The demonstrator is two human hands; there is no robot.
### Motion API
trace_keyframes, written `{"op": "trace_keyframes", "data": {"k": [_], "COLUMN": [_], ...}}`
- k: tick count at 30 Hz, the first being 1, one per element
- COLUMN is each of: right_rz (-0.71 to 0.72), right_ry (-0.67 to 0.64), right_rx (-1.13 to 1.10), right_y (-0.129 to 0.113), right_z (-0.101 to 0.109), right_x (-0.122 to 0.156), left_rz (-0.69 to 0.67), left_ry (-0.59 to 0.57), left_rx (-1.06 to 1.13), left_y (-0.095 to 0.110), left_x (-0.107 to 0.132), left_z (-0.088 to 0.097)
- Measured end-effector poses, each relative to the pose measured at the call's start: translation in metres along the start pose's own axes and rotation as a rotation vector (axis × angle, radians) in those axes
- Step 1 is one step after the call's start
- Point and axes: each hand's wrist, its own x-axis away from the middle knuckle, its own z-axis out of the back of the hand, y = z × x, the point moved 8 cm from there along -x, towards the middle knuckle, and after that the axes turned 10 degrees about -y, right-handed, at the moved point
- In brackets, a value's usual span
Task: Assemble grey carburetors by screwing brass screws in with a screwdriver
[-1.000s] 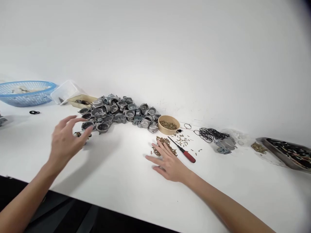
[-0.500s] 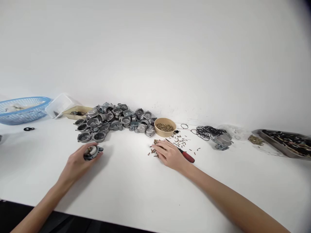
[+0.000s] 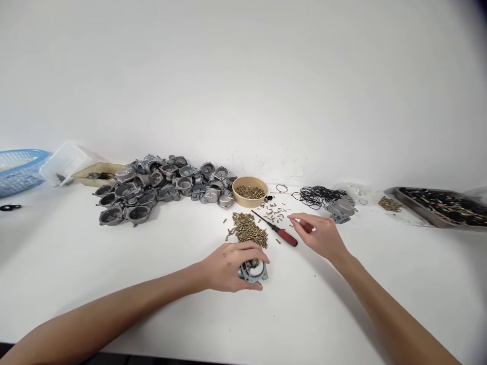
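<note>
My left hand (image 3: 228,266) is wrapped round a small grey metal housing (image 3: 254,271) and holds it on the white table (image 3: 171,284), just in front of a loose heap of brass screws (image 3: 247,230). My right hand (image 3: 319,234) hovers to the right of a red-handled screwdriver (image 3: 279,232), its thumb and forefinger pinched together; whether something small is between them I cannot make out. More screws lie scattered (image 3: 277,213) behind the screwdriver.
A pile of grey metal housings (image 3: 152,185) lies at the back left, beside a tan bowl of screws (image 3: 249,191). Black rubber rings (image 3: 317,195), another grey part (image 3: 340,208) and a metal tray (image 3: 437,208) are at the back right. A blue basket (image 3: 15,170) and clear tub (image 3: 64,162) stand far left.
My left hand picked a housing from beside the pile and carried it right to the table's middle. My right hand lifted off the screw heap and moved right, past the screwdriver.
</note>
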Motion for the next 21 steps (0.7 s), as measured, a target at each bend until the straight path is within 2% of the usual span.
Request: {"op": "trace_keyframes", "data": {"k": [3, 7, 10, 12, 14, 17, 18, 20, 21], "right_rz": [0.031, 0.249, 0.37, 0.401, 0.39, 0.357, 0.356, 0.357, 0.359], "right_ry": [-0.079, -0.239, -0.309, -0.334, -0.339, -0.336, -0.337, -0.363, -0.385], "right_rx": [-0.075, -0.184, -0.19, -0.134, -0.082, -0.076, -0.079, -0.08, -0.082], "right_y": [-0.011, -0.059, -0.089, -0.097, -0.095, -0.086, -0.085, -0.085, -0.087], "right_z": [-0.002, -0.021, -0.035, -0.041, -0.042, -0.04, -0.04, -0.043, -0.046], "right_x": [0.002, 0.005, 0.012, 0.016, 0.017, 0.016, 0.016, 0.017, 0.019], "left_rz": [0.031, 0.015, -0.065, -0.095, -0.043, 0.204, 0.322, 0.525, 0.607], "left_ry": [0.02, 0.078, 0.081, 0.101, 0.2, 0.501, 0.556, 0.615, 0.606], "left_rx": [0.067, 0.154, 0.195, 0.162, 0.034, -0.384, -0.506, -0.685, -0.741], "left_y": [-0.013, -0.024, -0.024, -0.027, -0.042, -0.078, -0.093, -0.122, -0.136], "left_x": [-0.005, -0.002, -0.001, 0.0, 0.007, 0.034, 0.046, 0.069, 0.078], "left_z": [-0.003, 0.002, 0.016, 0.039, 0.077, 0.147, 0.164, 0.188, 0.194]}}
